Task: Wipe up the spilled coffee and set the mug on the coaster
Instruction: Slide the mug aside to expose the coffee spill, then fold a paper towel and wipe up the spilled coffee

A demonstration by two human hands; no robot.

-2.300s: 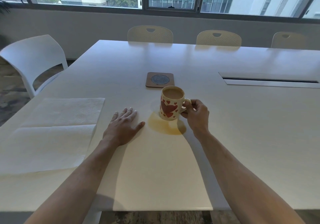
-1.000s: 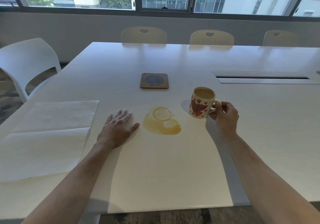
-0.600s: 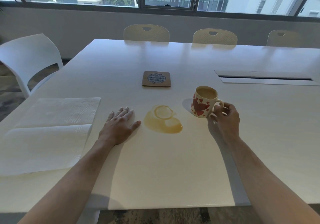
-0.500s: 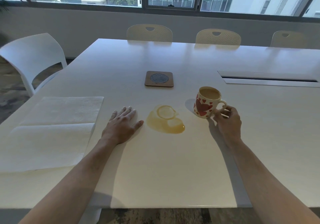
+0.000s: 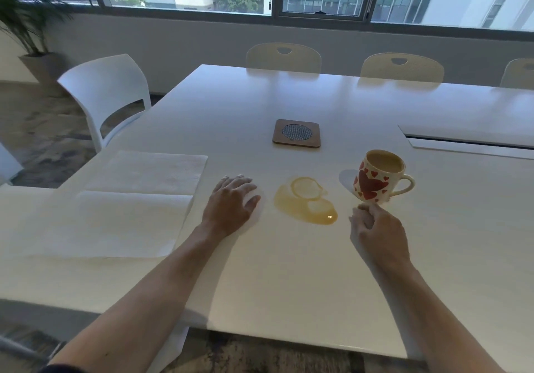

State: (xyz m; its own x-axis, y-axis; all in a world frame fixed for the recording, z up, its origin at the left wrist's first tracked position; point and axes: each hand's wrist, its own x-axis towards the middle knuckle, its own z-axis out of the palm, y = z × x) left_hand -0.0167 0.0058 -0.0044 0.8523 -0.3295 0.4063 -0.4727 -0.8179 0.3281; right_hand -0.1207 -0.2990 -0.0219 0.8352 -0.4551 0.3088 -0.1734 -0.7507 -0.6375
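Observation:
A cream mug with red hearts [image 5: 378, 178] stands upright on the white table [image 5: 289, 271], coffee inside, handle to the right. Left of it lies a brown coffee puddle [image 5: 303, 203] with a ring mark. A square brown coaster [image 5: 296, 133] with a mesh centre lies farther back, bare. My right hand [image 5: 378, 231] hovers just in front of the mug with loosely curled fingers, holding nothing. My left hand [image 5: 231, 203] rests flat on the table left of the puddle.
Two white paper towels [image 5: 135, 199] lie spread on the table's left side. A recessed cable slot [image 5: 468, 141] runs at the right. A white chair [image 5: 107, 92] stands at the left, beige chairs line the far edge, and a potted plant stands far left.
My right hand moved the mug off the puddle to the right, set it down, let go of the handle and drew back toward me. My left hand stayed flat.

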